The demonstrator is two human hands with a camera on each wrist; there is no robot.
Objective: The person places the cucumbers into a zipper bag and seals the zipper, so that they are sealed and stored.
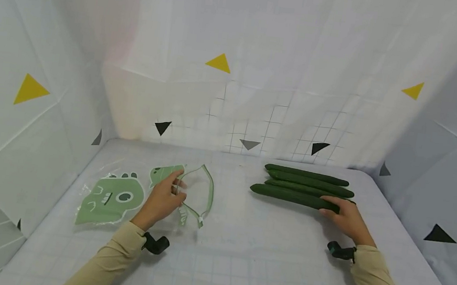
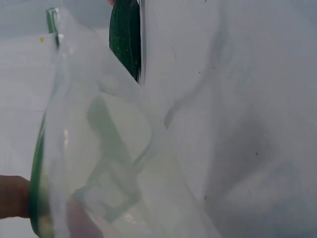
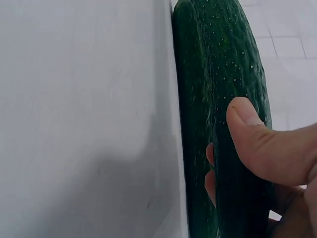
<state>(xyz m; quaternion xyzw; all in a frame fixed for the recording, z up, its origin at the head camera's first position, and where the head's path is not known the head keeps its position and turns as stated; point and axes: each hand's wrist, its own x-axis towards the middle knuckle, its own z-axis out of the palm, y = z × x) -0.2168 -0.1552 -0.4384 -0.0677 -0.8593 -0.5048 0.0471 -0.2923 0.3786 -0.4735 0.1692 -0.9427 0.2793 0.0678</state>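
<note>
My left hand (image 1: 163,200) holds the rim of a clear zip bag (image 1: 105,201) printed with a green cartoon face. The bag lies on the left of the table, its mouth spread toward the right and edged by a green zip strip (image 1: 210,193). In the left wrist view, a finger (image 2: 14,197) sits against that strip and the clear film fills much of the picture. On the right, my right hand (image 1: 346,218) grips the right end of the nearest cucumber (image 1: 286,194). Its thumb (image 3: 252,134) lies along the dark green skin, with fingertips showing on the other side.
Several more cucumbers (image 1: 308,174) lie side by side just behind the gripped one. White sheeting walls (image 1: 311,38) with yellow and black triangles stand around the back and sides of the white table (image 1: 238,269).
</note>
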